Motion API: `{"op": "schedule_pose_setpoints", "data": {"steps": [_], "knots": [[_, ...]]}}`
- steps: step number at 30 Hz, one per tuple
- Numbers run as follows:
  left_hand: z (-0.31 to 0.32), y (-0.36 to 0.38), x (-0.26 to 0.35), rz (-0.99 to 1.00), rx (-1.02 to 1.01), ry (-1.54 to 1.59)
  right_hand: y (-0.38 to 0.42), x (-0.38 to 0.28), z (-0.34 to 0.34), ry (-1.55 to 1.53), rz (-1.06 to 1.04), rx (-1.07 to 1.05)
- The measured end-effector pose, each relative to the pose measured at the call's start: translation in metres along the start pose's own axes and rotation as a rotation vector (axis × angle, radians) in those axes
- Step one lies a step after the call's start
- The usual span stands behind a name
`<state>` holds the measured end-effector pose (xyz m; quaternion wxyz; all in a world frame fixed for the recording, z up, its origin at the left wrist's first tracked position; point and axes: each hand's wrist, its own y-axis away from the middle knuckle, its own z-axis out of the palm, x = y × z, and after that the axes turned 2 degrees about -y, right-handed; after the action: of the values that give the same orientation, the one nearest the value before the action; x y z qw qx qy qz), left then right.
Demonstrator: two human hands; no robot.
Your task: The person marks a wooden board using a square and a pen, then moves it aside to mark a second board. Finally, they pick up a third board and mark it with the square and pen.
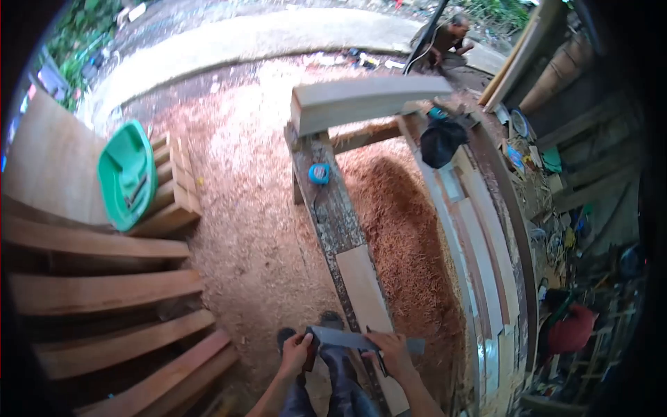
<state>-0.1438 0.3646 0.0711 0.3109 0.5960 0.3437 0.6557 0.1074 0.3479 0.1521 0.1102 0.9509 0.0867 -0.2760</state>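
Observation:
My left hand [297, 353] is closed around the dark stock of a try square [340, 338]. Its metal blade reaches right, across a pale wooden board [359, 281] lying lengthwise on a narrow workbench beam. My right hand [393, 354] is over the board at the blade, fingers bent around a thin dark marking tool [381, 364], perhaps a pencil; part of the blade passes beneath this hand. Farther up the beam rests a blue tape measure [319, 174], apart from both hands.
A thick timber [368, 97] spans the bench's far end. Wood shavings [406, 236] heap between the beams; a dark cloth [443, 142] and long strips lie right. Stacked planks [104, 292] and a green basin [126, 174] stand left. One person [445, 45] crouches beyond; a red-clad figure [571, 328] is right.

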Motion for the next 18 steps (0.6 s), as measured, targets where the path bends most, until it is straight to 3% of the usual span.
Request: {"op": "schedule_pose_setpoints", "data": {"steps": [4, 7, 9, 12, 16, 18], "knots": [[-0.040, 0.035, 0.000, 0.150, -0.091, -0.040, 0.057, -0.047, 0.013, -0.063, 0.067, 0.070], [-0.059, 0.081, 0.037, 0.274, -0.167, -0.342, 0.088, -0.074, 0.028, -0.122, 0.110, 0.131], [-0.072, 0.098, 0.034, 0.511, -0.181, -0.678, 0.111, -0.087, 0.042, -0.234, 0.104, 0.254], [-0.088, 0.101, 0.015, 0.656, -0.346, -0.592, 0.134, -0.107, 0.044, -0.185, 0.197, 0.274], [-0.087, 0.136, 0.030, 0.651, -0.274, -0.834, 0.153, -0.119, 0.045, -0.166, 0.200, 0.387], [-0.085, 0.163, 0.032, 0.642, -0.271, -0.912, 0.168, -0.119, 0.059, -0.046, 0.259, 0.331]]}}
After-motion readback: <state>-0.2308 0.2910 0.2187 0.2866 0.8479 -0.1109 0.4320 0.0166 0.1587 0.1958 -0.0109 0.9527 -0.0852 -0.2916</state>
